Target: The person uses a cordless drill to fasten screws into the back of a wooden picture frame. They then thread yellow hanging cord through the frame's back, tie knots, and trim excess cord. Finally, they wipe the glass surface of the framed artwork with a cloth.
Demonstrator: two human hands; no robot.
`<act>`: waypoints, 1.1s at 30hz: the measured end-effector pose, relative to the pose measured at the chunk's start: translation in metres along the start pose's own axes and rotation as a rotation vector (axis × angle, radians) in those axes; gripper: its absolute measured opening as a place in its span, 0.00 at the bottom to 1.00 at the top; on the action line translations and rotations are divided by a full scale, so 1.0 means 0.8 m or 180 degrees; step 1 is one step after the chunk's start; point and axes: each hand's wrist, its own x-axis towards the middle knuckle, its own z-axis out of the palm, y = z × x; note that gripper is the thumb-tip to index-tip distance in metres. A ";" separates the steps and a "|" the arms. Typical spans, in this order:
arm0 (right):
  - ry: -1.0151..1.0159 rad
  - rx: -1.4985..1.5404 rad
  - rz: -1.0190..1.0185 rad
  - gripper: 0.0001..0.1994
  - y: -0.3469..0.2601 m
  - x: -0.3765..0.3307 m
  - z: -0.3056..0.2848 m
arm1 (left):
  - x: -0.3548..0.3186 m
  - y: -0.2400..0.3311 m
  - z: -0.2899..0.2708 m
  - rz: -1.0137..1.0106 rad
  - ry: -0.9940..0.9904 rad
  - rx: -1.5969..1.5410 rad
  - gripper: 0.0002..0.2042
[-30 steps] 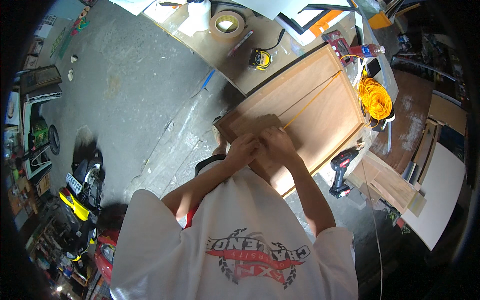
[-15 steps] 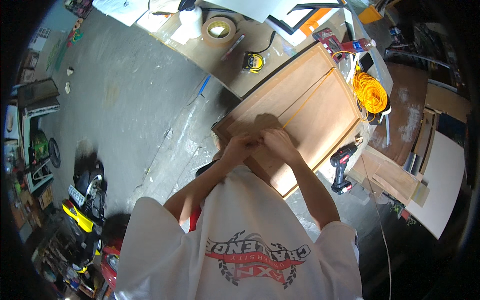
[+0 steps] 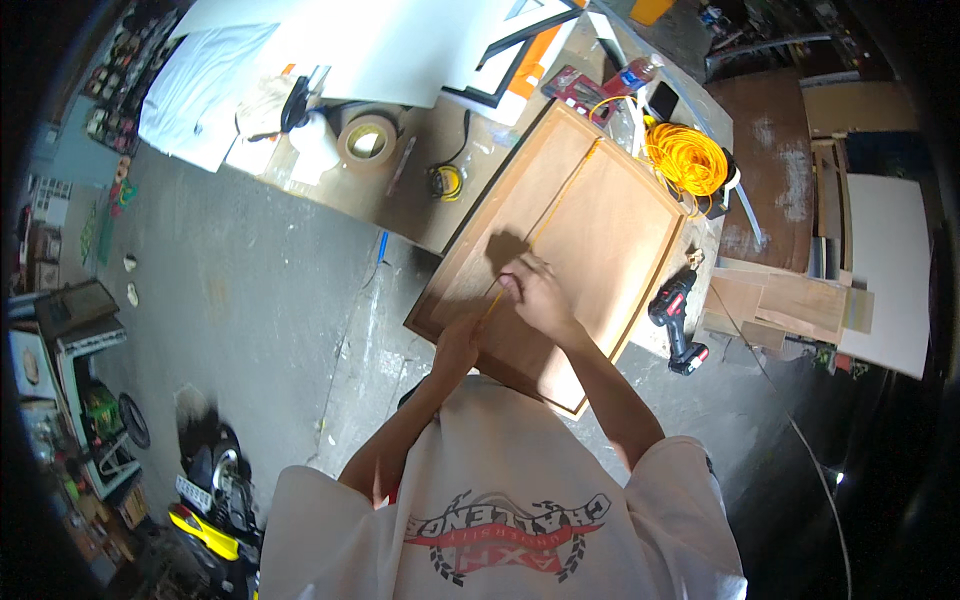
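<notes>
A shallow wooden framed panel [image 3: 615, 250] lies in front of me, partly on the table. A yellow-orange cord [image 3: 566, 193] stretches across it from the far rim down to my hands. My right hand [image 3: 535, 296] is closed on the cord above the panel's middle, its thumb and fingers pinched together. Lower and to the left, my left hand [image 3: 458, 342] is by the near rim with its fingers closed where the cord comes down to it. The cord's end is hidden by the left hand.
A coil of yellow cord [image 3: 687, 160] and a cordless drill [image 3: 677, 325] are right of the panel. Left of it on the table are a tape measure [image 3: 445, 182] and a tape roll [image 3: 367, 141]. A bottle [image 3: 632, 76] stands beyond the far rim. A motorcycle [image 3: 215, 500] stands lower left.
My hands, together before, have come apart. The left has moved down toward the near rim and the right stays higher, with cord showing between them. The view has shifted rightward.
</notes>
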 end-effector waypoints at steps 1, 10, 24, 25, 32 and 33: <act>0.0096 0.0196 0.0269 0.05 0.007 -0.002 -0.009 | 0.002 -0.002 -0.002 0.0114 0.0045 0.0066 0.09; 0.2540 0.1690 0.2039 0.10 0.256 -0.065 -0.189 | 0.015 -0.030 -0.009 -0.1053 -0.0608 -0.0099 0.10; 0.2372 0.2902 0.2931 0.24 0.591 -0.022 -0.393 | 0.259 0.093 -0.048 -0.0492 -0.0360 0.0248 0.12; 0.2302 0.3009 0.2894 0.22 0.594 -0.018 -0.399 | 0.291 0.103 -0.033 -0.0209 -0.0424 0.0045 0.12; 0.2566 0.3928 0.2851 0.19 0.619 -0.018 -0.407 | 0.452 0.105 0.128 0.0327 -0.0169 0.0841 0.12; 0.2663 0.3928 0.2685 0.19 0.620 -0.021 -0.400 | 0.461 0.102 0.148 0.0619 0.0073 0.0959 0.13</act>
